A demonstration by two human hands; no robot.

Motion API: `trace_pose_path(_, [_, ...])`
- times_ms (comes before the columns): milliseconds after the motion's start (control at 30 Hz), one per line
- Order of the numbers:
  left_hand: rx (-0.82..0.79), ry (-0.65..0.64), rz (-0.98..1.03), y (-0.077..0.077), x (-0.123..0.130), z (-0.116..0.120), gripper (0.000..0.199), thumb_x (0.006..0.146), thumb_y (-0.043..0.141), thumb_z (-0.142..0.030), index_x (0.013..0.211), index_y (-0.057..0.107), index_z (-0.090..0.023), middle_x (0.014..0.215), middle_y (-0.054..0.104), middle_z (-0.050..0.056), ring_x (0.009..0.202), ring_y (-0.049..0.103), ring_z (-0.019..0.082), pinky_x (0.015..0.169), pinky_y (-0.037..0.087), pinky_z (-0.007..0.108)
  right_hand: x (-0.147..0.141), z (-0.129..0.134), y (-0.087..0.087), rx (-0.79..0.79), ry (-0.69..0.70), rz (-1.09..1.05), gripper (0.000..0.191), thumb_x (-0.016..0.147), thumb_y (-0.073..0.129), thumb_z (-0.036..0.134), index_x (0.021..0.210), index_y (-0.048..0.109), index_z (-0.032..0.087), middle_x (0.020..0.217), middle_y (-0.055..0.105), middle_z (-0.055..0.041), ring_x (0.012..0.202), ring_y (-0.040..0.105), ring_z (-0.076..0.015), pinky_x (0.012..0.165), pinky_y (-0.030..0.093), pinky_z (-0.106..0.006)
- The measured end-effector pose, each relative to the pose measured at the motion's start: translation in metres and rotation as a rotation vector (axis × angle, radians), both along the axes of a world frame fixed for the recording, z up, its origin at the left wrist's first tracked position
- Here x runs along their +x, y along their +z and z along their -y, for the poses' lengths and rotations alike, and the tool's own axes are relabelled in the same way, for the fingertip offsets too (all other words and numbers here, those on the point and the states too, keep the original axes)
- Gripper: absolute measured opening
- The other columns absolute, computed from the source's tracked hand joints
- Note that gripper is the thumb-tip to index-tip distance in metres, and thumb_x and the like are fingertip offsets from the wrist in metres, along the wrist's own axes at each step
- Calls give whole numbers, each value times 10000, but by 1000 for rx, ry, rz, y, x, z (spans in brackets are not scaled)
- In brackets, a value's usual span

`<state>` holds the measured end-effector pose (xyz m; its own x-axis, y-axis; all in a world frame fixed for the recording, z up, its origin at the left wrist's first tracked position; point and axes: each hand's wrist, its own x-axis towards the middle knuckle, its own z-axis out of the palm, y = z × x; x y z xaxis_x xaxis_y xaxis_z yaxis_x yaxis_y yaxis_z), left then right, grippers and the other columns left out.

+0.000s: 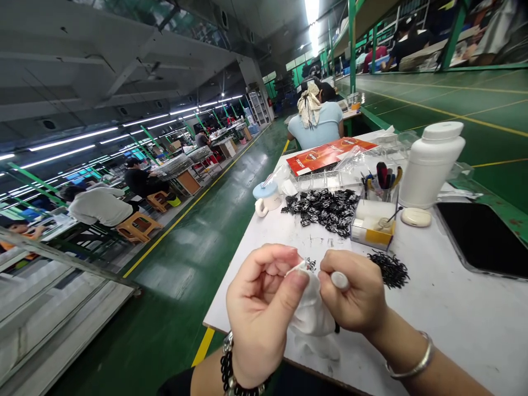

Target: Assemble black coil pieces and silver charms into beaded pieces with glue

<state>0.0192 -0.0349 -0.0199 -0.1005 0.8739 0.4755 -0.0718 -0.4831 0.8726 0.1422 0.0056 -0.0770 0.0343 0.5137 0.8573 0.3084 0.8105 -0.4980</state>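
My left hand (262,311) is shut on a crumpled white cloth (311,302) above the near edge of a white worktable (454,308). A small dark shiny piece (310,265) pokes out at the top of the cloth. My right hand (350,291) pinches at the cloth's top beside that piece, and its exact grip is hidden by my fingers. Just beyond my hands lies a loose pile of shiny black pieces (320,210). Nearer my right hand sits a smaller heap of thin black pieces (388,269).
On the table stand a white plastic bottle (431,165), a clear box of pens and white rolls (373,217), a blue-lidded cup (266,197), a black tablet (482,239) and orange cards (330,155). A co-worker (315,118) sits beyond the table's far end.
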Motion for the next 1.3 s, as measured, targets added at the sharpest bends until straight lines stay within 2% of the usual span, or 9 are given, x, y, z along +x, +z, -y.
trace_pose_path(167, [7,-64,-73,-3,-2,-3,115,837,655,-195,936,697,-237,870,625,23,768,596,123,669,507,196,-1,0,2,-50,61,-46,181,727,455,108,575,407,192,479,365,54,423,323,-69,417,275,-210])
trace_pose_path(400, [-43,-139,-49,-4,-3,-5,17,853,633,-201,869,629,-203,825,564,15,737,534,118,660,469,208,-1,1,2,-164,157,-110,231,750,443,104,558,355,198,462,329,64,396,305,-57,380,270,-193])
trace_pose_path(500, [-34,-160,-46,-3,-2,-6,48,852,633,-203,833,589,-197,797,542,8,716,519,117,636,459,207,0,2,3,-169,171,-122,232,748,443,104,554,357,197,461,333,63,396,307,-57,378,270,-192])
trace_pose_path(667, [-1,-156,-57,-2,0,-7,92,841,642,-198,804,557,-202,774,546,1,701,527,120,614,459,209,0,3,4,-120,142,-115,208,731,449,99,558,379,192,467,331,64,404,297,-56,391,254,-198])
trace_pose_path(833, [32,-150,-67,-1,1,-7,125,823,659,-163,760,555,-193,737,548,0,694,540,121,600,461,204,-1,2,2,-43,104,-80,156,706,456,97,587,423,192,499,395,42,446,342,-81,441,279,-229])
trace_pose_path(1000, [32,-187,-49,-2,0,-5,131,824,660,-164,763,550,-200,743,557,-9,686,531,115,609,462,209,-2,2,0,2,109,-75,141,698,462,87,615,424,194,510,396,41,461,338,-88,469,272,-239])
trace_pose_path(1300, [45,-158,-55,-2,-2,-3,93,798,698,-182,833,616,-207,742,566,-7,698,554,118,614,474,204,-2,3,0,78,122,-41,143,700,452,85,639,399,202,527,356,39,480,304,-104,491,219,-271])
